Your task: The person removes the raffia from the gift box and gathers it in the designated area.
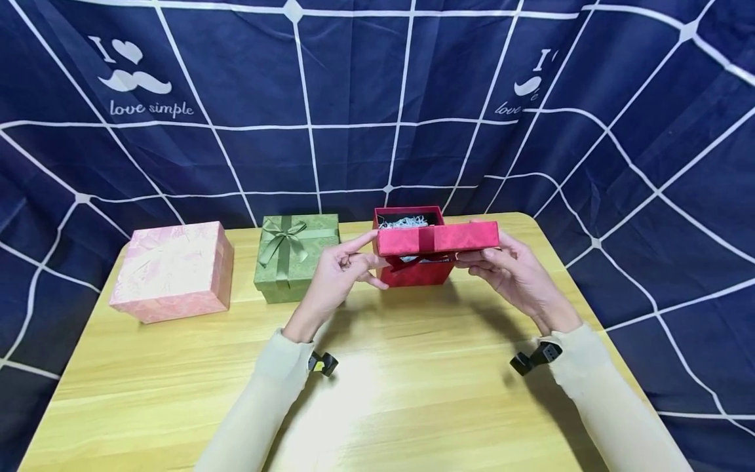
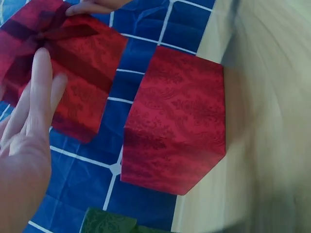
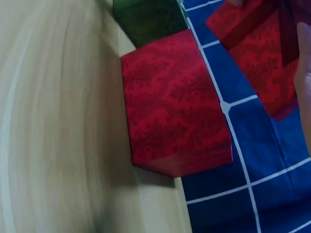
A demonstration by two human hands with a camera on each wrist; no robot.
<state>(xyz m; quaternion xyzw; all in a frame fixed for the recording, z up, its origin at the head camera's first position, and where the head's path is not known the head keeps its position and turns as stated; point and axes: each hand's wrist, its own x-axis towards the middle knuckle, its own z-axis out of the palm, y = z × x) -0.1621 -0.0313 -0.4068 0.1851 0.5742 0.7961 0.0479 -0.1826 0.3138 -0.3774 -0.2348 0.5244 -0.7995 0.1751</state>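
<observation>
While pinching red lid [image 1: 463,238] at both ends with left grip [image 1: 336,272] and right grip [image 1: 518,278], clear of red box [image 1: 415,275] by table [image 1: 436,393]'s far edge, rightward: looks light, likely stiff card; stick to end walls, spare crushable bow [image 2: 39,37]!

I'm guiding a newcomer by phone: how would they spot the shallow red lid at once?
On the light wooden table, near the far edge, stands an open red patterned box. Just above it, the left hand and right hand hold the shallow red patterned lid. Unlike that box, it's off the table and bears a dark red ribbon bow.
</observation>
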